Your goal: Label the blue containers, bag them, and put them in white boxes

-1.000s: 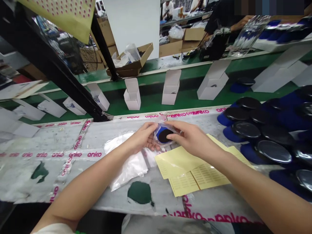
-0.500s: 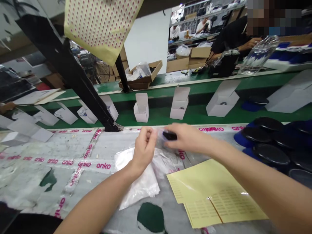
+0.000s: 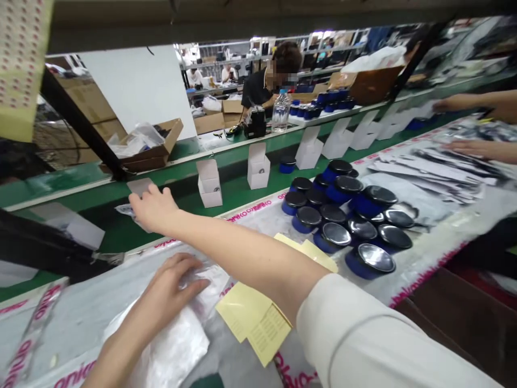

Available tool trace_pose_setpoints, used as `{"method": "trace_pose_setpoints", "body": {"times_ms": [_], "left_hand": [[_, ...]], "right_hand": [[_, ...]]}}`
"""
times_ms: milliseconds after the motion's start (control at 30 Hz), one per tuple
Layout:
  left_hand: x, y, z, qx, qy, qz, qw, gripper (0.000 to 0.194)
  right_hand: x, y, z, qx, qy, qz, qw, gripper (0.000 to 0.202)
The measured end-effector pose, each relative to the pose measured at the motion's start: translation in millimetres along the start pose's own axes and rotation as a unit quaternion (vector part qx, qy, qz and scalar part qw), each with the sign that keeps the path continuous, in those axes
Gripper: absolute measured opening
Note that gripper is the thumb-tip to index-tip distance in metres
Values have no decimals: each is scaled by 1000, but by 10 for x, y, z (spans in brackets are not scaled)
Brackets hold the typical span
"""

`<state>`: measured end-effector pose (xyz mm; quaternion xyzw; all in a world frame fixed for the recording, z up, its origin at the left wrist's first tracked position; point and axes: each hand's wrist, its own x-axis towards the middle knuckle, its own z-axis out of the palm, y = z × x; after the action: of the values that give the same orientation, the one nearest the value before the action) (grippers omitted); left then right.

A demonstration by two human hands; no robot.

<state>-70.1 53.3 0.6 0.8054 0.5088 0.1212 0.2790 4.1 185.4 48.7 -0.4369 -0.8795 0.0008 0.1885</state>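
My right hand [image 3: 155, 211] reaches over the green belt at a white box [image 3: 139, 186], hiding most of its body. Its fingers are closed, with an end of a clear plastic bag [image 3: 124, 209] showing at their left; what the bag contains is covered. My left hand [image 3: 172, 283] lies over a pile of clear plastic bags [image 3: 177, 342], thumb and fingers apart. Yellow label sheets [image 3: 252, 318] lie under my right forearm.
Open white boxes [image 3: 210, 191] stand along the green belt [image 3: 230, 202]. Blue jars with black lids [image 3: 333, 234] crowd the right side of the table. Another person's hands [image 3: 480, 151] work at far right. A black post [image 3: 76, 121] rises at left.
My right hand has moved from beside my left hand, over the table, to a box on the belt. My left hand has opened over the bags. The view has swung right.
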Motion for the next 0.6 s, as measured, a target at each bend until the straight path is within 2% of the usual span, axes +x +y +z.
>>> {"method": "trace_pose_setpoints", "body": {"times_ms": [133,200,267,333,400,467,533,567,600], "left_hand": [[-10,-58,-17,51,5,3,999,42],[-18,-92,-21,82,3,-1,997,44],[-29,-133,-33,103,7,-1,995,45],[-41,-180,-44,116,19,5,993,47],[-47,-227,-44,126,27,6,992,47],[-42,-257,-33,126,23,-2,992,40],[-25,-258,-25,114,20,-8,993,30],[-14,-250,-26,106,20,-7,994,28],[-3,-242,-31,97,23,-8,995,29]], "right_hand": [[-78,-54,25,-2,-38,-18,999,42],[-171,-28,-43,3,-52,-34,998,44],[-363,50,-175,14,-36,-43,998,38],[-684,174,-366,33,2,-39,999,32],[-1116,333,-593,50,7,-22,998,36],[-1607,505,-820,47,-39,19,998,34],[-2103,653,-1007,54,-87,57,993,18],[-2338,708,-1077,53,-87,80,992,16],[-2560,751,-1132,52,-79,108,990,24]]}}
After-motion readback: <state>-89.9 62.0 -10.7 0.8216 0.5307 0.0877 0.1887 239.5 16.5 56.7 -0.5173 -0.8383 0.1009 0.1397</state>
